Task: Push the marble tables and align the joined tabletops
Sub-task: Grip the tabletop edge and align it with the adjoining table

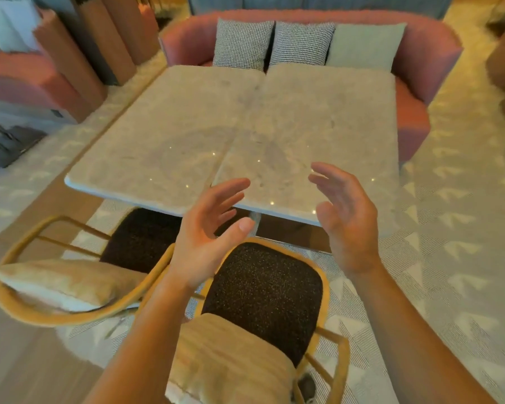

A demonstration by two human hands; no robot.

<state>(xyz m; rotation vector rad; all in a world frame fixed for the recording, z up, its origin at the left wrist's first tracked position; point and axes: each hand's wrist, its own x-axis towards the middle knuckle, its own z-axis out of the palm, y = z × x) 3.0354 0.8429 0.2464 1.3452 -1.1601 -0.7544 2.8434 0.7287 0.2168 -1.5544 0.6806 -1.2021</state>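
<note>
Marble, pale and square, two tabletops (pixel 169 132) (pixel 327 126) sit joined while left hand (pixel 207 234) and right hand (pixel 347 217) hover empty, fingers (pixel 231 185) spread wide.

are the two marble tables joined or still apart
Joined: the left tabletop and right tabletop meet along a thin seam, near edges roughly level.

Left marble table (pixel 164 135), right marble table (pixel 318 132), edges touching

left table (pixel 164 135) touching right table (pixel 318 126) (seam down the middle) | sofa (pixel 420 91) behind both, three cushions (pixel 301 43) on it | two chairs (pixel 263 290) before tables, side by side | rug (pixel 455 228) beneath
</note>
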